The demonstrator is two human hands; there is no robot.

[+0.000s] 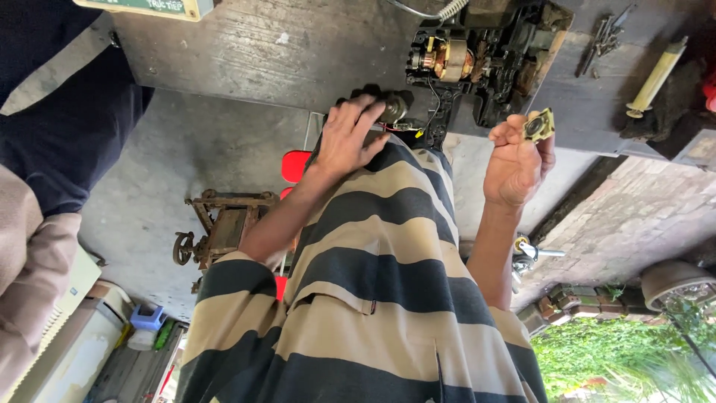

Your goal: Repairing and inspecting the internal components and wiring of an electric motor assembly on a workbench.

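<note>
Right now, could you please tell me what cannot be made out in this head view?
- Dark round part: mostly covered by the left hand, so the grip on it is unclear.
- Small square part, pinched in the right hand: too small for detail.
- Opened motor housing: cut off by the top edge.
- Metal tools: too small to identify.

Short-sleeved shirt (373,298), wide horizontal stripes alternating tan and dark navy, small chest pocket seam. Forearms bare below sleeves. Left hand (350,138), right hand (514,160): no gloves, rings or watch.
</note>
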